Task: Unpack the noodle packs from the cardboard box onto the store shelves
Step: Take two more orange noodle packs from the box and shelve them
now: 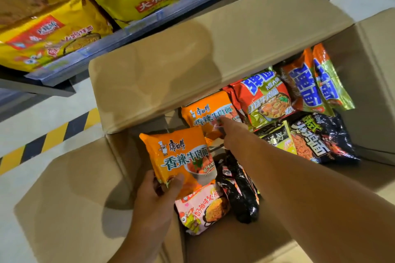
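We hold one flat orange plastic noodle pack (181, 160) above the near left corner of the open brown cardboard box (213, 49), which sits on the floor below a grey metal store shelf (119, 36). A second orange noodle pack (208, 113) lies deeper in the box among red, black and pink packs. The held pack could slip, we judge, since only its lower edge is pinched and the film looks slick. Reaching across could also crush the packs underneath. Our left hand (162, 188) grips the first pack, thumb on its front. Our right hand (232, 132) stretches forward, fingertips on the second pack; whether it grasps yet, we cannot tell.
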Demonstrator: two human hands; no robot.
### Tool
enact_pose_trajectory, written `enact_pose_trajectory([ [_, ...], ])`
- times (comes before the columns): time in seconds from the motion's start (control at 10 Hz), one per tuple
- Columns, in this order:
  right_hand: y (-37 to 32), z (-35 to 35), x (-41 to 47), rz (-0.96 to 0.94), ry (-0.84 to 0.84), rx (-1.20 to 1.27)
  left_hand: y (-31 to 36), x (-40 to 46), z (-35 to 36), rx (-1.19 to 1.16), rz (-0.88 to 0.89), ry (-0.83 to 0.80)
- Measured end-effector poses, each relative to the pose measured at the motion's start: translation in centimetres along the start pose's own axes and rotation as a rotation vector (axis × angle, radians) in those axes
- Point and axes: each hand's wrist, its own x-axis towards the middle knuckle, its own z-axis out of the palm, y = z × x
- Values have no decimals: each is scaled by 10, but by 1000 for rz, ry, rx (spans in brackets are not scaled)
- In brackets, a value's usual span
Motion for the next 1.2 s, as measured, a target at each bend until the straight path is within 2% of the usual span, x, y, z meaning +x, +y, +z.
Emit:
enact_pose_trajectory([
  [0.1,3,2,7,92,90,4,-1,1,-8,60,26,-18],
  [0.3,-7,2,-39,25,58,100,15,-11,-24,112,86,-96],
  [0.5,-22,-20,-120,-58,-85,15,51,-41,-39,190,219,-136],
  [0.8,-52,-93,-252,-242,101,-48,125,-132,-67,321,346,-108],
  [1.0,-86,-130,-393,-254,38,-35,207,-237,-107,246,425,-112],
  [1.2,-120,-137,-564,-399,-26,-96,296,-350,-176,212,535,-95],
])
